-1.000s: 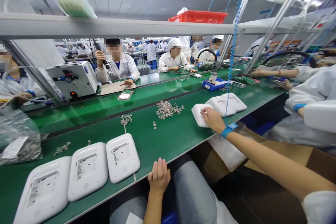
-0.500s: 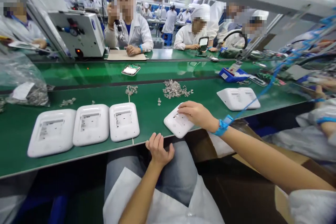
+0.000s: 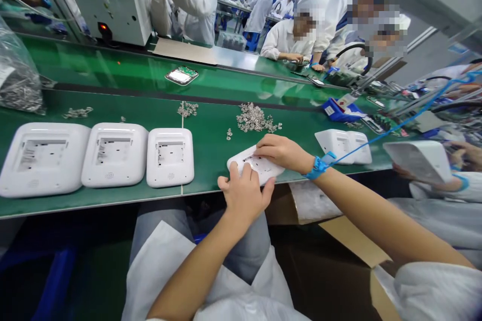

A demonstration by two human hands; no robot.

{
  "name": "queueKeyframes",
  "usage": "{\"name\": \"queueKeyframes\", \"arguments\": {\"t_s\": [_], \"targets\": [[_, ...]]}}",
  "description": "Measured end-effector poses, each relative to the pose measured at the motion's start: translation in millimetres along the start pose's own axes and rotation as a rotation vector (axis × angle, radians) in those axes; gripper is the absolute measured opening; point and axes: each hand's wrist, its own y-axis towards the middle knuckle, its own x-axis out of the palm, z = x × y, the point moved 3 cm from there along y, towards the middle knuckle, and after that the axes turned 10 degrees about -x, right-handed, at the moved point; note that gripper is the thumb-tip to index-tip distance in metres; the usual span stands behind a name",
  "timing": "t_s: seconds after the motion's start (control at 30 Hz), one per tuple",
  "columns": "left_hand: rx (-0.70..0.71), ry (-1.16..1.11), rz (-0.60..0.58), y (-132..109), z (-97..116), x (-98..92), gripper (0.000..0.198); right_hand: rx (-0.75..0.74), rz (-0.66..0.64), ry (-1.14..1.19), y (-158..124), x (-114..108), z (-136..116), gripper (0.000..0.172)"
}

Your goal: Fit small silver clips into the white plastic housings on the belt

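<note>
We look into a long factory hall where people in white coats sit along the far side. The largest thing before us is the bench (image 3: pixel 211 130). It is covered with a smooth green mat that shines a little, and a dark strip divides it along its length.

At the far left stands a white metal machine box (image 3: pixel 120 5) with a red lamp. Near it lies a crumpled clear plastic bag (image 3: pixel 17 77) full of small metal pieces.

On the near part of the mat three white plastic covers (image 3: pixel 115 160) lie in a row, just beside each other. Each is a glossy rounded rectangle with a recessed window in the middle. Two more covers (image 3: pixel 341 144) lie at the right, touching.

A white shell (image 3: pixel 243 159) of the same kind lies at the near edge of the bench, under both hands. The left hand (image 3: pixel 244 195) grips its near corner, fingers closed over the rim. The right hand (image 3: pixel 282 152) rests on top, its fingers slightly bent and touching, not wrapped around.

A blue wrist strap (image 3: pixel 319 167) with a coiled cord sits on the right wrist. Just behind the shell is a heap of tiny shiny metal parts (image 3: pixel 256 119).
</note>
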Motion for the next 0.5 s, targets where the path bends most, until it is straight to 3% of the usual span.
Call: {"name": "queueKeyframes", "arguments": {"t_s": [0.17, 0.5], "targets": [[-0.012, -0.011, -0.040, 5.3, -8.1, -6.8, 0.042, 0.038, -0.078, -0.029, 8.0, 7.8, 2.4, 0.026], [-0.045, 0.011, -0.044, 0.7, -3.7, -4.8, 0.043, 0.044, -0.030, 0.034, 8.0, 3.6, -4.4, 0.023]]}}
